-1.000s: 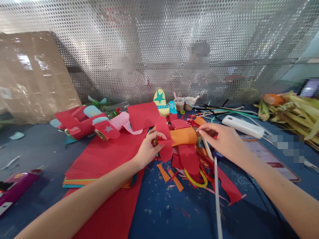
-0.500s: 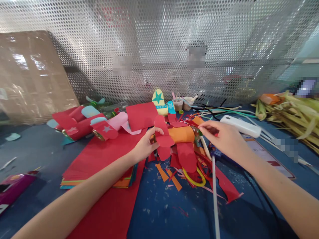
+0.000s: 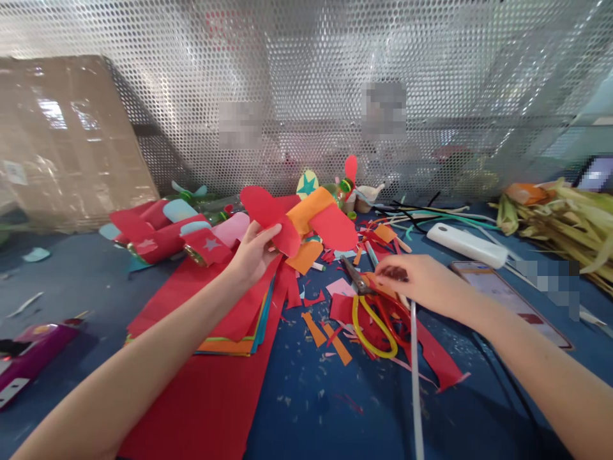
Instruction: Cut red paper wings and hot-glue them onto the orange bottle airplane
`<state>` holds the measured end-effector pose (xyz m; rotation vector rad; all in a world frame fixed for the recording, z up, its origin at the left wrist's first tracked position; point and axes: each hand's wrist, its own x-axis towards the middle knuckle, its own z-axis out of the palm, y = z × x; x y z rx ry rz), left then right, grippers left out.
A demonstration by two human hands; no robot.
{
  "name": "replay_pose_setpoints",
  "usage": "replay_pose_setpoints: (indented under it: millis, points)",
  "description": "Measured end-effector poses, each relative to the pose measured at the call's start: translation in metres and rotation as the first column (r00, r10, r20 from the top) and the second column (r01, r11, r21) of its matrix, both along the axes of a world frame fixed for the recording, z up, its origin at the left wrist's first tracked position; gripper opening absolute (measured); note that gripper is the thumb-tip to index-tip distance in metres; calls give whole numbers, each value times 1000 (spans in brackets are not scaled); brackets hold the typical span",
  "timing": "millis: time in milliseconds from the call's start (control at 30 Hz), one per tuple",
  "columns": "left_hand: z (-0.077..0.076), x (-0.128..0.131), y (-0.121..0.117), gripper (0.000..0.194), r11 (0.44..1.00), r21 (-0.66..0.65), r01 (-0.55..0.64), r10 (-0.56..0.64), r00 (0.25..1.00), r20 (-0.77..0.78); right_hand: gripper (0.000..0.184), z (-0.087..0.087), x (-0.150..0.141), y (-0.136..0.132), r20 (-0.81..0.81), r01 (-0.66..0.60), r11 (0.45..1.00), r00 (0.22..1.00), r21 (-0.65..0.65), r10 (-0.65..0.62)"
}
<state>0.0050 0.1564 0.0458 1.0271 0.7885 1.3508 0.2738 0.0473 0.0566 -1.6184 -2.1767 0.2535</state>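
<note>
My left hand (image 3: 256, 252) grips a model airplane (image 3: 313, 211) by its red paper tail, holding it up and tilted. Its body is a plastic bottle wrapped in orange paper, with red wings and a red propeller (image 3: 351, 167) at the green neck end. Low over the paper scraps, my right hand (image 3: 414, 278) has its fingers curled; whatever lies under them is hidden. Beside those fingers rest scissors (image 3: 357, 276) with dark blades. A white stick (image 3: 416, 383) runs from below that hand toward the front edge.
Red paper sheets (image 3: 201, 383) lie at left, with more bottle airplanes (image 3: 167, 236) behind. A cardboard box (image 3: 71, 140) leans against the perforated metal screen (image 3: 306, 76). At right are a phone (image 3: 514, 303), a white power strip (image 3: 467, 245) and dried husks (image 3: 560, 217).
My left hand has lifted the airplane up and left, turning its nose away. My right hand has left the bottle's neck and dropped to the scraps by the scissors, now uncovered.
</note>
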Motion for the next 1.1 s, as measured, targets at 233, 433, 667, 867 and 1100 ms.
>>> replay_pose_setpoints:
  millis: [233,433,667,867,1100]
  points:
    - [4,-1,2,17,998,-52,-45,47,998,37,14,-19,-17,-6,83,-172,984,981,-49,175]
    - [2,0,2,21,998,-62,-23,25,999,35,19,-16,-42,2,149,-117,993,982,-29,120]
    - [1,0,2,18,999,-52,-6,8,999,35,40,-25,-80,48,271,-292,957,920,-5,282]
    - [0,-5,6,21,998,-63,-30,33,999,43,38,-36,-96,68,254,-330,944,913,-5,320]
    - [0,-7,9,23,997,-66,-35,39,998,50,23,2,-68,41,178,-173,981,972,89,156]
